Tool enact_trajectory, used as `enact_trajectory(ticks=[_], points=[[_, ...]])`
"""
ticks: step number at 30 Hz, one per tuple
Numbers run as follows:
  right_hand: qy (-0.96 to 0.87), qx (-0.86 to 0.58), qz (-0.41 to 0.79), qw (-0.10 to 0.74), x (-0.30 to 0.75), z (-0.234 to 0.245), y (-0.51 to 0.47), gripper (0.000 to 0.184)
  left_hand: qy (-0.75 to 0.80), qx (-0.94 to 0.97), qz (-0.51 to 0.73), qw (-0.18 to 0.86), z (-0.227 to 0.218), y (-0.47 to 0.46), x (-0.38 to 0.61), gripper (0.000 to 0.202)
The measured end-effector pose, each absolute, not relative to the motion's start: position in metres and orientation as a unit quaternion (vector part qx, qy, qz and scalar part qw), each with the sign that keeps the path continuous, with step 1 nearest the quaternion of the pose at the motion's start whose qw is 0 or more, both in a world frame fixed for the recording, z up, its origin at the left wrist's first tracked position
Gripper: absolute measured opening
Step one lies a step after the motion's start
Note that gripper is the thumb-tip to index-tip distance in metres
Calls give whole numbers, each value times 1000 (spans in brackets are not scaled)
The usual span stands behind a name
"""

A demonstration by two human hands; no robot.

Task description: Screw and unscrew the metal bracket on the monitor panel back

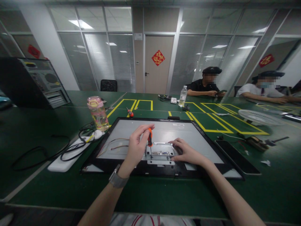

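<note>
A monitor panel lies face down on the green table, with a metal shield box at the middle of its back. My left hand is closed round an orange-handled screwdriver, held upright with its tip on the left side of the metal box. My right hand rests on the right side of the box, fingers curled and pressing on it. Thin coloured wires run across the panel to the left of my left hand.
A pink-lidded water bottle, a white power strip with black cables, and a computer case are at left. A second screwdriver lies behind the panel. A black bezel lies at right. Two seated people are across the table.
</note>
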State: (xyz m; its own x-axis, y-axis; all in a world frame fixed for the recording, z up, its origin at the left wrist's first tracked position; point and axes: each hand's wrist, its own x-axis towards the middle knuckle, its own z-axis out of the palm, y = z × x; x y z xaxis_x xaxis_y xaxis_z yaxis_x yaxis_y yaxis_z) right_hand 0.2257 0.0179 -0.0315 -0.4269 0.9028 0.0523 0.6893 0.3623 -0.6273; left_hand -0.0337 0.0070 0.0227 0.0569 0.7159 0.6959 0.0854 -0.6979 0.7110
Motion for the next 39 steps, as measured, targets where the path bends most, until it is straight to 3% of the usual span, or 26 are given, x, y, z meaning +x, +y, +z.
enact_trajectory(ticks=[6, 12, 18, 24, 27, 32, 39], points=[[-802, -495, 269, 200, 225, -30, 18, 65, 307, 665, 647, 210, 20, 6, -31, 6], [-799, -501, 270, 194, 224, -28, 16, 66, 286, 680, 620, 265, 24, 2, -33, 32], [-798, -504, 270, 189, 223, -26, 15, 65, 308, 684, 624, 218, 23, 3, -32, 17], [-803, -496, 266, 195, 224, -27, 16, 64, 282, 663, 616, 318, 21, 4, -30, 37], [-805, -495, 262, 195, 225, -28, 16, 63, 272, 646, 620, 353, 18, 5, -28, 33], [-802, -498, 265, 197, 225, -29, 16, 65, 307, 665, 607, 309, 16, 5, -28, 21], [-802, -497, 266, 194, 223, -26, 15, 64, 315, 661, 612, 301, 20, 7, -31, 32]])
